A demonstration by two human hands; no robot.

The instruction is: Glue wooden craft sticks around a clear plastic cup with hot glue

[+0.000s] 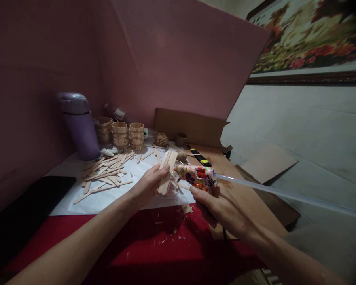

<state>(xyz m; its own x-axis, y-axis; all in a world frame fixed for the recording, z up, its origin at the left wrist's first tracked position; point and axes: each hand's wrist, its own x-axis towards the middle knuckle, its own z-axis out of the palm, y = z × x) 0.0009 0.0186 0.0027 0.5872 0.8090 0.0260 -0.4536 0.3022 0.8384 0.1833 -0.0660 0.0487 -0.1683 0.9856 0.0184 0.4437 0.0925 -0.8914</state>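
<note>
My left hand is closed around a clear cup with several flat popsicle sticks standing side by side against it. In my right hand is a flower-patterned hot glue gun, its small red light showing. A long clear glue stick juts from the gun's back end toward the right. The nozzle points left, close beside the sticks; whether it touches them I cannot tell. A heap of loose popsicle sticks lies to the left on white paper.
Stick-covered cups stand at the back beside a purple bottle. A ball of twine, a small grey cup and a yellow-black utility knife lie farther back. A brown board lies right; red cloth covers the front.
</note>
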